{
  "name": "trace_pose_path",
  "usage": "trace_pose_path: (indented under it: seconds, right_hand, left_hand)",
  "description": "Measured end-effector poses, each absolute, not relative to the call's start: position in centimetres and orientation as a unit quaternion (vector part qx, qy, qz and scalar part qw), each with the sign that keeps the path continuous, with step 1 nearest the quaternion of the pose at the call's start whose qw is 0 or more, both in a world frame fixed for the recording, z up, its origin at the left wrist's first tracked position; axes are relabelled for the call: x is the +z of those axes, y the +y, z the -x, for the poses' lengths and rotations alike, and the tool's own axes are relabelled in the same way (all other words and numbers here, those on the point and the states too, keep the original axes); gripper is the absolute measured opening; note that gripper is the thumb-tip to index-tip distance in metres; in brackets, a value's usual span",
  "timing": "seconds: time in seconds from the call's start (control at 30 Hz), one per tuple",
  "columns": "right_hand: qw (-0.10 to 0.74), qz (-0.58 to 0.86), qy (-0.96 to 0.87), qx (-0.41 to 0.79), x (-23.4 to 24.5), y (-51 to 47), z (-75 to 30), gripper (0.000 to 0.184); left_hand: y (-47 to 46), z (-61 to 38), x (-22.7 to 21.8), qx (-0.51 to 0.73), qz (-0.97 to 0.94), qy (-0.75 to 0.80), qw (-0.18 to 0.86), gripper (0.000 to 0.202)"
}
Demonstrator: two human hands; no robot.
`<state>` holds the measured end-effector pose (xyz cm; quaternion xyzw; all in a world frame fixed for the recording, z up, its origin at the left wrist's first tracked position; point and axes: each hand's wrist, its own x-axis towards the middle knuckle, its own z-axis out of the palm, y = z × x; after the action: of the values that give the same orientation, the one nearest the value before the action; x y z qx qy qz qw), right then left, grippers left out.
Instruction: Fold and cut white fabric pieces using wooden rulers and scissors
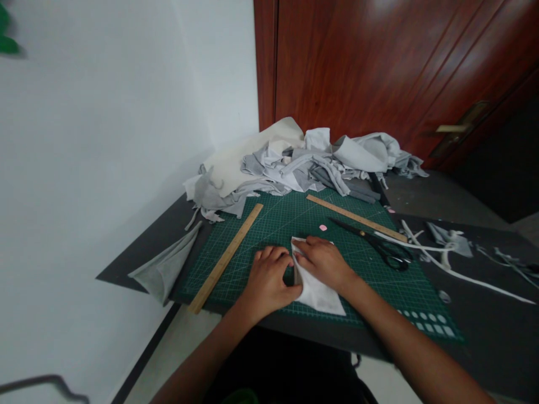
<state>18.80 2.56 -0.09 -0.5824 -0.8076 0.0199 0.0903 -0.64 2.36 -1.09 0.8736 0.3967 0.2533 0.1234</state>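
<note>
A folded piece of white fabric (322,294) lies on the green cutting mat (275,221), near its front edge. My right hand (322,261) rests flat over the upper part of the fabric, fingers stretched out and pointing left. At the fabric's left edge is my left hand (269,280), its fingers curved, with a gap between thumb and forefinger. The left thumb touches the fabric edge, and the fingertips are close to it higher up. Part of the fabric is hidden beneath my right hand. Black-handled scissors (379,244) lie open on the mat to the right.
One wooden ruler (227,258) lies left of my hands; another wooden ruler (356,217) lies beyond the scissors. Grey and white fabric scraps (295,168) are heaped at the back. Folded grey cloth (166,266) sits at the left, white cord (471,278) at the right. A wall (126,140) borders the left.
</note>
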Motion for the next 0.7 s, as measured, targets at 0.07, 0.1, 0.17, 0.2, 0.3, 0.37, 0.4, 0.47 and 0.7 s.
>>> trace_pose_path:
  seconds: [0.07,0.1,0.17,0.2,0.3,0.37,0.4,0.47,0.7]
  right_hand:
    - [0.091,0.583,-0.807,0.017,-0.1,2.5,-18.8,0.043]
    - [0.091,0.583,-0.807,0.015,-0.2,2.5,-18.8,0.043]
    - [0.092,0.582,-0.808,0.013,-0.3,2.6,-18.8,0.043]
    - [0.092,0.582,-0.808,0.014,-0.3,2.6,-18.8,0.042]
    - [0.093,0.583,-0.807,0.013,-0.5,2.6,-18.9,0.041]
    - [0.095,0.581,-0.808,0.010,-0.6,2.6,-18.9,0.041]
    - [0.097,0.581,-0.808,0.008,-0.6,2.6,-18.9,0.040]
    - [0.101,0.580,-0.809,0.005,-0.7,2.6,-18.9,0.040]
    - [0.104,0.571,-0.815,0.000,-0.7,2.6,-18.9,0.040]
  left_hand:
    - [2.4,0.5,-1.3,0.252,-0.872,0.403,0.116,0.025]
    - [2.5,0.5,-1.4,0.253,-0.873,0.401,0.117,0.021]
    - [2.6,0.6,-1.5,0.258,-0.881,0.374,0.133,0.016]
    - [2.7,0.6,-1.6,0.261,-0.887,0.353,0.147,0.017]
    - [3.0,0.8,-1.8,0.272,-0.895,0.307,0.177,0.022]
    - [3.2,1.0,-1.7,0.274,-0.900,0.286,0.180,0.023]
    - [3.3,1.0,-1.6,0.270,-0.906,0.272,0.181,0.022]
    - [3.4,1.1,-1.4,0.257,-0.918,0.241,0.183,0.018]
    - [3.1,1.1,-1.0,0.200,-0.935,0.271,0.115,0.007]
